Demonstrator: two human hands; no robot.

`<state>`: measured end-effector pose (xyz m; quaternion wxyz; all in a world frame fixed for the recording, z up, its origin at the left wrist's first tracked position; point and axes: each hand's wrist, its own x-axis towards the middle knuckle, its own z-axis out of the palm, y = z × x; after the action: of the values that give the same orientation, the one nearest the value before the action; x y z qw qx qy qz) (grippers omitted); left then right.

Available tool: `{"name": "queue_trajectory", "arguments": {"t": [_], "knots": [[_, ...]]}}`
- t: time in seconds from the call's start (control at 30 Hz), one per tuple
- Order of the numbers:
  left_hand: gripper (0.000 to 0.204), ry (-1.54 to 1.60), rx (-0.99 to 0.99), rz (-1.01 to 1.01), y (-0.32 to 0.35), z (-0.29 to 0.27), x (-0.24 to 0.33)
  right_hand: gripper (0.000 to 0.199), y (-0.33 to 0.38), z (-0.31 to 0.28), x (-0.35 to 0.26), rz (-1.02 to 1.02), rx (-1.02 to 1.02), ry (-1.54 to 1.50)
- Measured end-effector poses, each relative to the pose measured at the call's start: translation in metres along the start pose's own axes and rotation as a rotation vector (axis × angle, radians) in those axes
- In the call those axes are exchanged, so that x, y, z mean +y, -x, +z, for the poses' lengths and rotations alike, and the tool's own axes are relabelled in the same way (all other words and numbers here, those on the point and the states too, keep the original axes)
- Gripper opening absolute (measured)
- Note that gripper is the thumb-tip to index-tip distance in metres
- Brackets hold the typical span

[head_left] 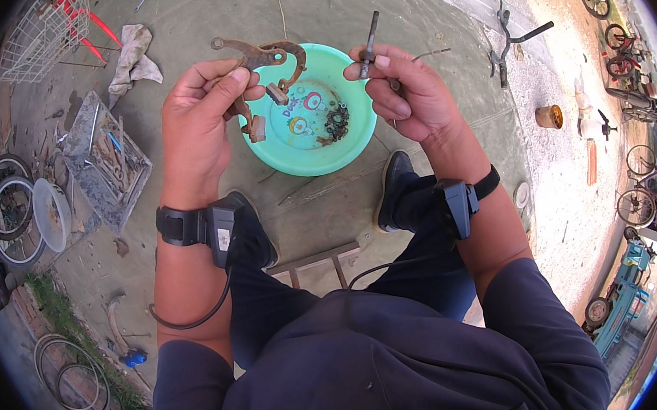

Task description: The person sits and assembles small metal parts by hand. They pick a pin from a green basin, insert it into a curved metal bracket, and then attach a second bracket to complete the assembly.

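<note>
My left hand [211,106] is closed on a rusty bicycle brake caliper [255,58], thumb and fingers pinching one of its arms. Two brake pads hang from the caliper, one of them a worn pale brown [258,128]. In my right hand [417,92] a dark threaded bolt [369,43] stands nearly upright between thumb and forefinger, with a nut partway along it. A thin metal piece [432,53] sticks out beyond the same hand; how it is held is hidden. Below both hands sits a mint-green plastic basin [316,159], holding several small dark nuts and washers [336,119].
At the left lie a grimy metal tray [107,159] of tools, bicycle wheels [14,223] and a rag [130,58]. A wire basket [44,43] stands far left. Handlebars [504,42] and a rusty can [548,116] are on the right. Bicycles [622,62] line the right edge.
</note>
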<state>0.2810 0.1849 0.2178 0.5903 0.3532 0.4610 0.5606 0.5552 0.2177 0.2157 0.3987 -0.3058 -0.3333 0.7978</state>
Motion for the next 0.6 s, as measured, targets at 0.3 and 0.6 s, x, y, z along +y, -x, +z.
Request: {"name": "queue_trajectory", "arguments": {"t": [0.3, 0.6], "knots": [[0.015, -0.002, -0.003, 0.034, 0.0015, 0.0017, 0.0003, 0.027, -0.0009, -0.0013, 0.0023, -0.015, -0.020, -0.024], [0.016, 0.023, 0.009, -0.023, 0.0038, 0.0092, -0.0023, 0.016, -0.0020, 0.0000, 0.0042, 0.010, -0.016, 0.022]]}}
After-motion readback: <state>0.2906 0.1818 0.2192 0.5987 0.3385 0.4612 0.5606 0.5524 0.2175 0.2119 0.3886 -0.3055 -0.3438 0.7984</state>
